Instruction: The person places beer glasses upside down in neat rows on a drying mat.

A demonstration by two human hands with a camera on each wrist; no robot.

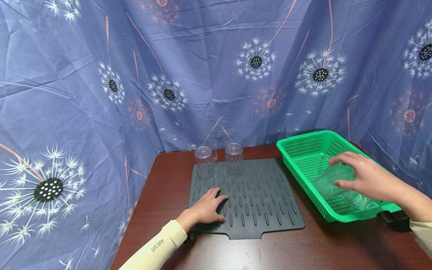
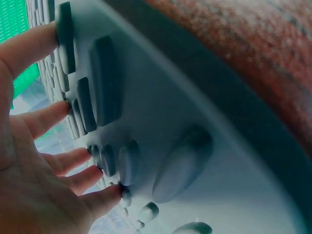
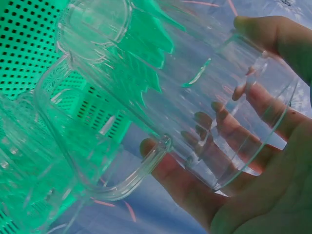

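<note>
My right hand (image 1: 369,176) is over the green basket and holds a clear glass mug (image 1: 332,183) that lies at a slant. Thumb and fingers are round the open-rim end of this mug (image 3: 161,83) in the right wrist view, its handle (image 3: 117,192) pointing to the lower left. My left hand (image 1: 207,208) rests on the left front part of the dark grey ridged mat (image 1: 260,198), fingers spread. In the left wrist view the fingertips (image 2: 113,191) are at the mat's raised ridges. Two clear glass mugs (image 1: 204,162) stand upside down on the mat's back left part.
The green plastic basket (image 1: 325,215) stands at the table's right, beside the mat. More clear glassware (image 1: 357,200) lies in it under my right hand. Behind the brown table (image 1: 162,187) hangs a blue dandelion-print curtain (image 1: 209,75).
</note>
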